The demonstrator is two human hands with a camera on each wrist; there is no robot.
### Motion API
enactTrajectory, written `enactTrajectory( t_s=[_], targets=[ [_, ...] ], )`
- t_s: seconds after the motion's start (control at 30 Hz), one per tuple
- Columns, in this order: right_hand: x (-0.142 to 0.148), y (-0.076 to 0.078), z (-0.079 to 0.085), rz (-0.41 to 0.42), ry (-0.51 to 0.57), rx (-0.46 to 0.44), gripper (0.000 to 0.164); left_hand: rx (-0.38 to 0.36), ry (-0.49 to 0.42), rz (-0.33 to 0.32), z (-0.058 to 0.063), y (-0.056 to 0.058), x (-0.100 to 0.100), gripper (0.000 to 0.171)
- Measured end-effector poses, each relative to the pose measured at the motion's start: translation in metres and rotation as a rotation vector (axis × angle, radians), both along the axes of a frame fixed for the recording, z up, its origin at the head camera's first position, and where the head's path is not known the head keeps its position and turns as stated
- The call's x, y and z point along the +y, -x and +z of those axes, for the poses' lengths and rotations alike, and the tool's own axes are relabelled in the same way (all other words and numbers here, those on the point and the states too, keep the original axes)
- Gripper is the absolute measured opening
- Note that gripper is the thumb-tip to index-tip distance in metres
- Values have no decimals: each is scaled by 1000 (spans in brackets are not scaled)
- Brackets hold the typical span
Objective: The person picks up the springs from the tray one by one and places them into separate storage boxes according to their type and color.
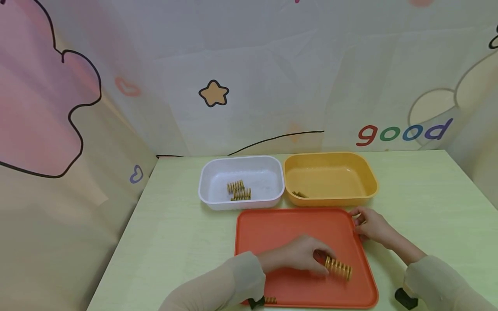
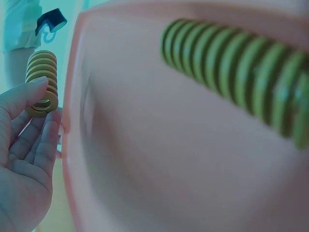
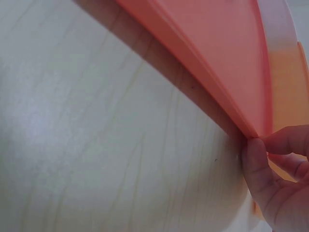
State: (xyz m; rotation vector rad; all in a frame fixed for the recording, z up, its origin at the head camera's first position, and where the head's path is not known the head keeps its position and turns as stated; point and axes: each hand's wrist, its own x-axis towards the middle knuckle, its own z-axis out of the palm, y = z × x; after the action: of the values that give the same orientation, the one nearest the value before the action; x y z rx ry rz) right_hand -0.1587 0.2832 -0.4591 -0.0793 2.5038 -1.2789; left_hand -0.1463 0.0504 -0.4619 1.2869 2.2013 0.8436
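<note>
My left hand (image 1: 299, 255) is above the red tray (image 1: 288, 229), gripping a gold-coloured coil spring (image 1: 338, 268) by one end. The left wrist view shows the thumb and fingers of that hand (image 2: 29, 150) around the lower part of the spring (image 2: 42, 65). A second coil spring (image 2: 236, 72) lies on the tray, large and close in that view; in the head view this spring (image 1: 270, 300) is partly behind my left sleeve at the front edge. At the far right corner, my right hand (image 1: 371, 225) pinches the tray's rim between thumb and fingers, also seen in the right wrist view.
Behind the tray stands a white bin (image 1: 212, 196) with a few coil springs (image 1: 240, 191) inside. Beside it, touching, is a yellow bin (image 1: 350, 201) with some small gold-brown pieces (image 1: 299, 195) near its front left. A printed cloth (image 1: 253, 86) hangs behind the table (image 1: 171, 242).
</note>
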Motion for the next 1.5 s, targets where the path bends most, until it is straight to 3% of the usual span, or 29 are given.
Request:
enactTrajectory(
  t_s=[0.17, 0.4, 0.6, 1.5],
  targets=[
    [0, 0, 0, 4, 8, 2, 38, -92, -44, 62, -1, 3, -5, 33],
    [0, 0, 1, 7, 12, 0, 37, -107, -86, 106, 0, 6, -12, 34],
    [0, 0, 1, 6, 9, -4, 38, -184, -120, 133, 1, 8, -19, 35],
    [-1, 0, 3, 12, 16, -2, 37, -113, -182, 243, 16, 25, -45, 33]
  ],
)
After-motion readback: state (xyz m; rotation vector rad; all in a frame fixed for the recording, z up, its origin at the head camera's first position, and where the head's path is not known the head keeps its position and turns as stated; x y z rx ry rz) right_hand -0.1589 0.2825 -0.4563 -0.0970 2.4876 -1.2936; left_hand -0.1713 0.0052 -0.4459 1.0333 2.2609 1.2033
